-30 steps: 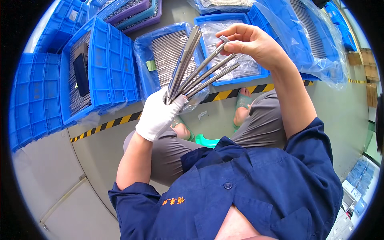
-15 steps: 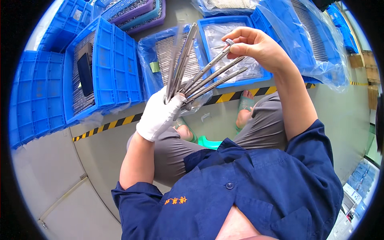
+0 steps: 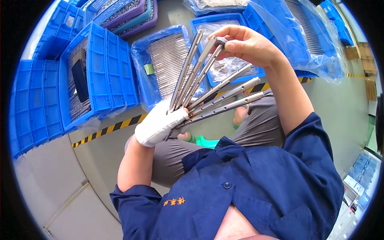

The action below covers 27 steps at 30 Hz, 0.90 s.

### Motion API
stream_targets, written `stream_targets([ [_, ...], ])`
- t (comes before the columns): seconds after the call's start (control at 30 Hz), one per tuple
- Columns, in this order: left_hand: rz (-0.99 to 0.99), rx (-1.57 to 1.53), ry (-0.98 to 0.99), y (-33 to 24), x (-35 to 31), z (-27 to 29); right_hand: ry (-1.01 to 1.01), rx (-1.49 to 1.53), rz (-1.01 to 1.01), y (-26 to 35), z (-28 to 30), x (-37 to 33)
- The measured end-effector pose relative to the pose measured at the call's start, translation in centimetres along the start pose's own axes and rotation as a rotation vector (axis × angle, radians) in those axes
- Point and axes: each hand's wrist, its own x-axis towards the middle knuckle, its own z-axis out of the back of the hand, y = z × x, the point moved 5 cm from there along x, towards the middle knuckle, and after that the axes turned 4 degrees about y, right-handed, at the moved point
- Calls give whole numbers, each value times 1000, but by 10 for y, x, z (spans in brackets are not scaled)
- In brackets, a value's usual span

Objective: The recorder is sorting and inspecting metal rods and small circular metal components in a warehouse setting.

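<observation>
My left hand [image 3: 160,123], in a white glove, is closed around the lower ends of several metal rods [image 3: 221,87]. The rods spread out like a fan and have small holes along their sides. My bare right hand [image 3: 254,45] pinches a small dark grey round piece [image 3: 221,41] between thumb and fingers. That piece is against the upper end of one of the middle rods; whether it fits over the rod or only touches it, I cannot tell.
Ahead, a plastic-lined blue crate [image 3: 138,66] holds rows of similar rods. Beside it stands another blue crate [image 3: 239,18] with plastic-wrapped contents. A dark phone-like object [image 3: 80,80] lies in the tilted crate at left. Striped floor tape [image 3: 110,130] runs before the crates.
The rods have swung towards the right and fanned wider, their holes now showing more clearly. My right hand has shifted slightly left with the round piece, to a rod further left.
</observation>
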Motion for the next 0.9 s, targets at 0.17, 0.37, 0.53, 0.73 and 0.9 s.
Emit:
stream_targets([
  [0.17, 33, 22, 38, 1, -1, -1, 0, -262, -17, 6, 3, -3],
  [0.37, 86, -78, 37, 10, -2, -2, -53, -179, -53, -9, 1, -3],
  [0.53, 62, 18, 50, 10, 0, -4, -112, -147, 51, 10, 12, -5],
  [0.73, 108, 65, 52, 8, 2, -6, 44, -147, 49, 7, 0, -4],
  [0.9, 137, 82, 47, 5, 2, -9, 9, -263, 60, 19, -2, -8],
])
